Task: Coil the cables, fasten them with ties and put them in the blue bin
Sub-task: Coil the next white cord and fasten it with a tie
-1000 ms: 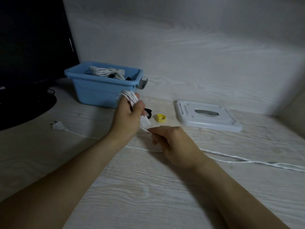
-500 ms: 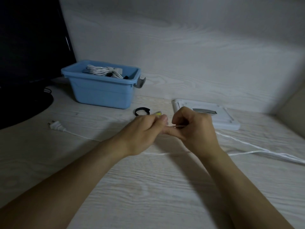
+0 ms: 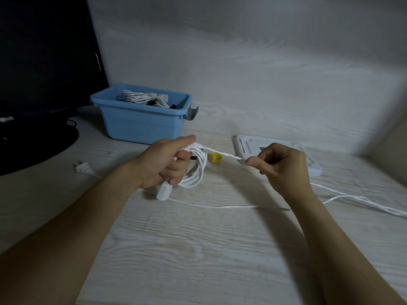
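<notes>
Since half a second ago our two hands have come apart: before they were together over the middle of the tabletop, now a taut piece of white cable runs between them.

Nearest to us, our forearms reach in from the near edge of the tabletop (image 3: 198,256). A loose run of the white cable (image 3: 231,206) lies on the wood under them and goes away toward the right edge.

Our left hand (image 3: 164,165) grips a coil (image 3: 197,170) of this cable, with the fingers curled through the loops. A white block-shaped end piece (image 3: 164,192) hangs below this hand, very near the wood or touching it; we cannot tell which. Our right hand (image 3: 280,166) pinches the cable between thumb and curled fingers, a little to the right of the coil.

Between the hands and a bit farther lies a yellow tie (image 3: 215,157), rolled up. Near the left edge lies a white plug (image 3: 83,167). Behind the right hand lies a flat white lid (image 3: 253,144).

Farther, toward the back left, stands the blue bin (image 3: 141,124). Inside it we see white coiled cables (image 3: 144,98). At the far left stands a dark monitor (image 3: 44,58) with its round base on the tabletop.
</notes>
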Available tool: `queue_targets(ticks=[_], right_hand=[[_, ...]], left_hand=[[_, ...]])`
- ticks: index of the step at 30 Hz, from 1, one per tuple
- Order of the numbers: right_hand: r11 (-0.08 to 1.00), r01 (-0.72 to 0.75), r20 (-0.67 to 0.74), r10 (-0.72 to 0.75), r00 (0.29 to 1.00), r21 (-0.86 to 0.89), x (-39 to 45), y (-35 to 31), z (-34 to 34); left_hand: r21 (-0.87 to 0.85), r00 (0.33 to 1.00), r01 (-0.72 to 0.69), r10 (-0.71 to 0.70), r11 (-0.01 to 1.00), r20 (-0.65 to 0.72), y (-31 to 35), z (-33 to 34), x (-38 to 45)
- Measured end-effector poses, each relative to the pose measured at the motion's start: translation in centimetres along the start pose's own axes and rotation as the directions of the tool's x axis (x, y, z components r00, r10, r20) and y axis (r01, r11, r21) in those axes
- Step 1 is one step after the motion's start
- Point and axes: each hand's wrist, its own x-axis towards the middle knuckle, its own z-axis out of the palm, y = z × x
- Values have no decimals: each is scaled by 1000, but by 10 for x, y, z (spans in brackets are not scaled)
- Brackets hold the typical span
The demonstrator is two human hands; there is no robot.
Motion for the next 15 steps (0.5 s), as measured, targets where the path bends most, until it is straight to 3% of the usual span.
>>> queue_targets(ticks=[3, 5, 10, 15], right_hand=[[998, -26, 35, 28, 999, -50, -1, 6, 4], [997, -10, 40, 13, 999, -71, -2, 9, 9], [994, -42, -30, 39, 999, -98, -3, 15, 14], [995, -73, 64, 77, 995, -71, -5, 8, 23]], left_hand=[[-247, 1000, 3, -10, 969, -28, 2, -2, 2], [-320, 1000, 12, -12, 947, 3, 2, -2, 3], [-277, 985, 109, -67, 955, 156, 2, -6, -3], [-486, 999, 3, 15, 874, 35, 4, -2, 5]])
